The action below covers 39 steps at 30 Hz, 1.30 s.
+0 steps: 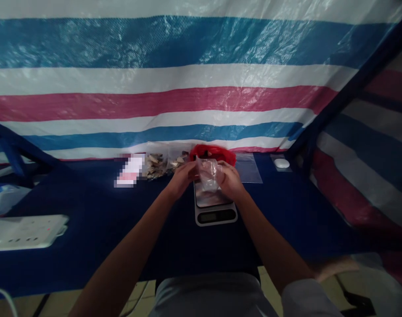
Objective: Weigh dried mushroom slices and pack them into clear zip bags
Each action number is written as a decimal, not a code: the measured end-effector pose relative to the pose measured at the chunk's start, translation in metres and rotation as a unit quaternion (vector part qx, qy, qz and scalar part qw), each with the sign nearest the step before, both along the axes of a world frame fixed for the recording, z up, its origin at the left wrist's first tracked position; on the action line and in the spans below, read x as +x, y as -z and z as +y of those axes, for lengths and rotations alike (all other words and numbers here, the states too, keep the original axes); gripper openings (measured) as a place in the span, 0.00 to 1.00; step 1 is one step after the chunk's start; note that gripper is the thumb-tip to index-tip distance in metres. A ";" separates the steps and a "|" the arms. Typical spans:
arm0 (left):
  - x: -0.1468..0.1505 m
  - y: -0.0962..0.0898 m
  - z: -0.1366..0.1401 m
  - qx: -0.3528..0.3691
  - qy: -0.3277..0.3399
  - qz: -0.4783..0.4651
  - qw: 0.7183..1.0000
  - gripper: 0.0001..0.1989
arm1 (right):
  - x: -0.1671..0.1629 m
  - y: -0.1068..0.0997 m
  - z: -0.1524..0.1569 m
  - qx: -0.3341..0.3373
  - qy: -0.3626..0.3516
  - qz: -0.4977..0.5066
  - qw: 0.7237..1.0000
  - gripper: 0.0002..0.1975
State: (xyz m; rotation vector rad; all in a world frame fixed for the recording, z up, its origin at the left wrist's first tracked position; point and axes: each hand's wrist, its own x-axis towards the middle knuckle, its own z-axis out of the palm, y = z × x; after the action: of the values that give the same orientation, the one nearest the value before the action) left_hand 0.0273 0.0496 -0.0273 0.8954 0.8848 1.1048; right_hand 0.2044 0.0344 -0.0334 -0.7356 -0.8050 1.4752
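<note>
A clear plastic bag [208,176] is held up between my two hands over a kitchen scale [214,200]. My left hand [184,177] has its fingers closed on the bag's left edge. On the right side, my right hand [230,179] grips the same bag. Just behind them lies a red plastic bag [225,153], open, with dark pieces inside. Left of my left hand stand clear bags of brownish dried pieces [156,166]. The scale's display [216,215] faces me, its reading too dim to make out.
A flat clear bag [250,169] lies right of the red one. Farther right is a white rounded object [282,164] on a small clear bag. A white power strip [32,231] sits at left. Striped plastic sheeting [174,101] hangs behind the blue table [98,220].
</note>
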 end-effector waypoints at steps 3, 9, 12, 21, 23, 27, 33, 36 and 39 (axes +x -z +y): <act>-0.007 -0.001 0.001 0.004 -0.025 -0.001 1.000 0.18 | -0.001 0.001 0.004 -0.019 0.029 0.010 0.999 0.14; -0.026 -0.010 0.013 0.106 -0.101 0.128 0.981 0.17 | 0.004 0.006 0.008 -0.021 -0.011 -0.014 1.000 0.18; -0.038 -0.022 0.018 0.168 -0.113 0.238 0.950 0.14 | 0.008 0.006 0.010 -0.009 -0.033 -0.054 0.998 0.20; -0.054 -0.069 0.029 0.355 0.036 0.447 0.820 0.11 | -0.008 -0.026 0.026 0.033 -0.074 -0.183 0.980 0.22; -0.052 -0.070 0.033 0.369 0.065 0.442 0.815 0.12 | -0.012 -0.026 0.034 0.058 -0.062 -0.215 0.973 0.19; -0.051 -0.061 0.038 0.353 0.059 0.430 0.829 0.12 | -0.013 -0.023 0.044 0.077 -0.045 -0.242 0.966 0.11; -0.051 -0.042 0.041 0.266 -0.022 0.409 0.872 0.22 | -0.011 -0.026 0.046 0.018 -0.015 -0.194 0.981 0.12; -0.049 -0.035 0.043 0.234 -0.036 0.372 0.897 0.26 | -0.012 -0.025 0.046 -0.007 0.005 -0.165 0.986 0.13; -0.049 -0.032 0.044 0.212 -0.040 0.333 0.918 0.25 | -0.010 -0.025 0.047 -0.024 -0.001 -0.176 0.984 0.13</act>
State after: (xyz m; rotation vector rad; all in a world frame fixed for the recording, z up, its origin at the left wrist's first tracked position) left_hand -0.0213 0.0938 0.0052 1.6704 1.2629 1.0923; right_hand 0.1940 0.0809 -0.0087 -1.0493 -1.0392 1.3885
